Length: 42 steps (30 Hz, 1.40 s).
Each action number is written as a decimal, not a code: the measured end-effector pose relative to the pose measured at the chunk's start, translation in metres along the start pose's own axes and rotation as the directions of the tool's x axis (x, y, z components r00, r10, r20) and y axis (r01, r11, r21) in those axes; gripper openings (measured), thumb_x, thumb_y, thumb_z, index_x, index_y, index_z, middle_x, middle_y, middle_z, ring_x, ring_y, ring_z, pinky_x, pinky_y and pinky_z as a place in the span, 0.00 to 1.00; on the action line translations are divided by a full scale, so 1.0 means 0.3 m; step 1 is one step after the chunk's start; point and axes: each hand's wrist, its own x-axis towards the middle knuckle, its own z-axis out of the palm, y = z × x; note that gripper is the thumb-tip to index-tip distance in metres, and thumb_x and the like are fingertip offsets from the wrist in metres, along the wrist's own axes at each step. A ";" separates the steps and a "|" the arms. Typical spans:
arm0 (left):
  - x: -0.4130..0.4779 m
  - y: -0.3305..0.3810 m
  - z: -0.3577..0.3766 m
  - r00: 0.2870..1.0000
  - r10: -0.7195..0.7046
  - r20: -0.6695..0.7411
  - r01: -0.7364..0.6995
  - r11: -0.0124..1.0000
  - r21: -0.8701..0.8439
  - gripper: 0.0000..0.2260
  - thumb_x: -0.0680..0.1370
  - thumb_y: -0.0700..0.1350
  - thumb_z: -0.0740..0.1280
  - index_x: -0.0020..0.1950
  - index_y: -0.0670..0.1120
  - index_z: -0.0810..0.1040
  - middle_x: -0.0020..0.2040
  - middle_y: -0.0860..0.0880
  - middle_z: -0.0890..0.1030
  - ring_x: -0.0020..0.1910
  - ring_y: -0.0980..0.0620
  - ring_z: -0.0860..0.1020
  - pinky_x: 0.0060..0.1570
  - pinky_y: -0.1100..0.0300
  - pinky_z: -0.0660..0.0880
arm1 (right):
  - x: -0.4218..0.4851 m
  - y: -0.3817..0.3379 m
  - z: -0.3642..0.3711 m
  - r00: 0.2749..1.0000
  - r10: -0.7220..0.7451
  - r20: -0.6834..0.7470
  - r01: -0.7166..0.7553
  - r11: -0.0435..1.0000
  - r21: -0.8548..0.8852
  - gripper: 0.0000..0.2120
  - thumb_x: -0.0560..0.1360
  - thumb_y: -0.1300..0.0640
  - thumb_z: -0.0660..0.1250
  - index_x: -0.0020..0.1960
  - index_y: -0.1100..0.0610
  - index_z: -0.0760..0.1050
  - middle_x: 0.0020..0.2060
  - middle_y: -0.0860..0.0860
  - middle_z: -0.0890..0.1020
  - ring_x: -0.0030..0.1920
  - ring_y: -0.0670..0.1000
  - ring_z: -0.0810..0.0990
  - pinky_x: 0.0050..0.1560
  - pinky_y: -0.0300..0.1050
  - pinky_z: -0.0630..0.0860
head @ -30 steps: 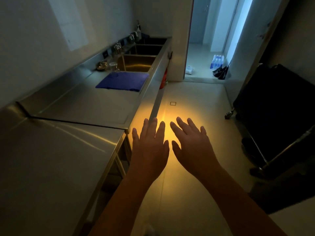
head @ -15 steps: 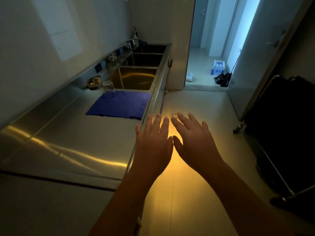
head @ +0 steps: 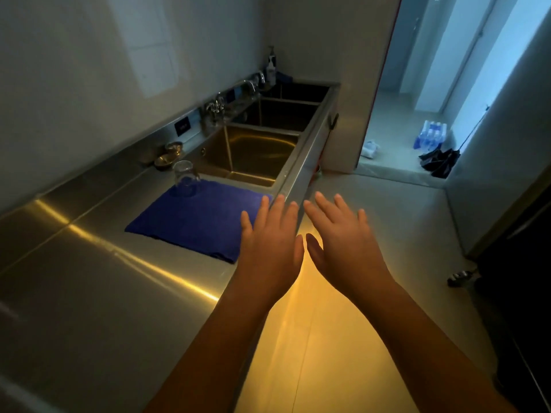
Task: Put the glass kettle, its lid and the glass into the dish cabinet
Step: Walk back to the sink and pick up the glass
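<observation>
A clear glass vessel [head: 185, 177] stands on the far left corner of a blue cloth [head: 199, 216] on the steel counter [head: 89, 278]; kettle or drinking glass, I cannot tell. My left hand [head: 269, 244] hovers palm down with straight fingers over the counter's front edge, just right of the cloth. My right hand [head: 343, 241] hovers beside it over the floor, fingers spread. Both hold nothing. No lid or dish cabinet shows.
Behind the cloth lies a row of three steel sink basins [head: 247, 150] with taps [head: 213, 108]. Small metal bowls [head: 168, 155] sit by the wall. A soap bottle [head: 270, 67] stands at the far end. A doorway with water bottles [head: 429, 134] opens ahead; a dark trolley [head: 518, 263] stands on the right.
The view has advanced along the counter, so the cloth, glass vessel and sinks are nearer. Both hands stay flat and empty in front of me.
</observation>
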 end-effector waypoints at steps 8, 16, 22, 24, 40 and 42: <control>0.288 -0.055 0.057 0.975 -0.206 0.078 0.203 0.978 0.045 0.25 0.82 0.52 0.49 0.76 0.50 0.44 0.77 0.49 0.43 0.75 0.49 0.40 0.71 0.47 0.42 | 0.343 0.107 0.089 0.970 -0.138 0.198 0.126 0.989 0.071 0.27 0.80 0.48 0.54 0.75 0.49 0.49 0.76 0.49 0.50 0.75 0.53 0.45 0.73 0.55 0.46; 0.488 -0.310 0.089 0.943 -0.332 0.037 0.331 0.943 0.033 0.25 0.82 0.50 0.50 0.76 0.49 0.45 0.77 0.49 0.44 0.75 0.49 0.40 0.71 0.47 0.41 | 0.671 -0.006 0.242 0.938 -0.260 0.228 0.230 0.962 0.149 0.28 0.79 0.49 0.56 0.75 0.48 0.48 0.76 0.48 0.50 0.75 0.53 0.45 0.73 0.56 0.45; 0.584 -0.520 0.095 0.895 -0.445 -0.006 0.445 0.895 0.022 0.25 0.82 0.49 0.51 0.76 0.49 0.46 0.77 0.49 0.45 0.75 0.49 0.40 0.71 0.47 0.40 | 0.883 -0.147 0.324 0.905 -0.363 0.220 0.326 0.927 0.186 0.28 0.79 0.51 0.56 0.75 0.50 0.50 0.76 0.49 0.50 0.75 0.53 0.46 0.72 0.57 0.47; 0.597 -0.572 0.114 0.882 -0.471 0.008 0.470 0.882 0.044 0.25 0.82 0.49 0.51 0.76 0.49 0.46 0.77 0.49 0.45 0.75 0.49 0.41 0.71 0.46 0.41 | 0.923 -0.179 0.363 0.890 -0.387 0.242 0.351 0.919 0.180 0.28 0.79 0.51 0.56 0.75 0.49 0.49 0.76 0.49 0.50 0.75 0.54 0.45 0.72 0.56 0.47; 0.710 -0.844 0.271 0.701 -0.713 0.002 0.711 0.698 0.085 0.26 0.81 0.47 0.53 0.76 0.47 0.46 0.77 0.47 0.47 0.75 0.46 0.43 0.71 0.44 0.42 | 1.237 -0.313 0.704 0.690 -0.660 0.296 0.582 0.750 0.316 0.29 0.78 0.54 0.60 0.75 0.51 0.52 0.75 0.53 0.54 0.75 0.57 0.49 0.71 0.60 0.50; 0.740 -0.864 0.293 0.679 -0.734 -0.016 0.732 0.676 0.079 0.26 0.81 0.47 0.54 0.76 0.47 0.46 0.77 0.46 0.47 0.75 0.46 0.43 0.71 0.44 0.43 | 1.284 -0.322 0.747 0.661 -0.695 0.283 0.611 0.718 0.334 0.29 0.78 0.54 0.61 0.75 0.52 0.54 0.75 0.53 0.55 0.75 0.57 0.50 0.71 0.60 0.51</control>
